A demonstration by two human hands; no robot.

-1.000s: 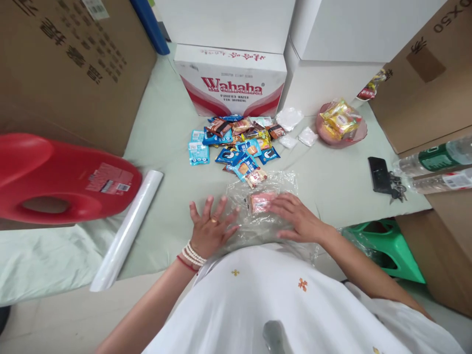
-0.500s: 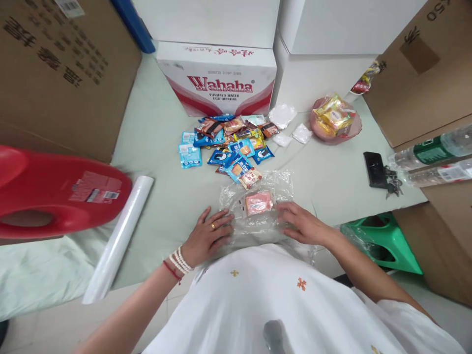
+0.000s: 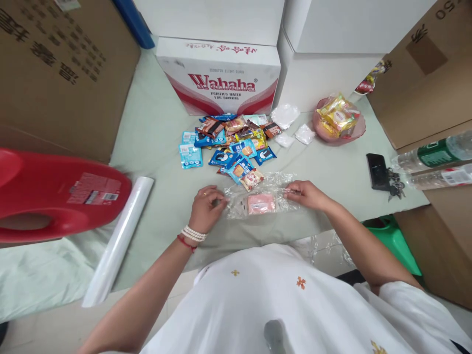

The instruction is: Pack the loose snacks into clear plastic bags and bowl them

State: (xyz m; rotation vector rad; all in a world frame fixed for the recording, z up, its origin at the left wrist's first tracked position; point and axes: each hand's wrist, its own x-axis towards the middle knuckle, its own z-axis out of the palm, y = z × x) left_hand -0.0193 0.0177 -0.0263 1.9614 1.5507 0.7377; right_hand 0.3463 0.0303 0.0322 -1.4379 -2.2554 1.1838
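A pink snack packet [image 3: 261,203] lies wrapped in a sheet of clear plastic film [image 3: 280,184] on the pale green cloth. My left hand [image 3: 206,206] is closed, pinching the film's left end. My right hand [image 3: 308,195] is closed on the film's right end. The film is folded over the packet between the two hands. Just beyond lies a pile of several snack packets [image 3: 230,142] in blue, brown and yellow wrappers.
A roll of clear film [image 3: 118,241] lies at the left beside a red plastic jug [image 3: 55,196]. A Wahaha box [image 3: 219,78] stands behind the pile. A pink bowl of yellow packets [image 3: 339,120], a phone with keys [image 3: 379,171], bottles [image 3: 435,155] and a green stool [image 3: 394,241] sit at the right.
Both hands went from lying flat on the spread film to pinching its two ends. The film is now folded forward over the pink packet into a narrower strip.
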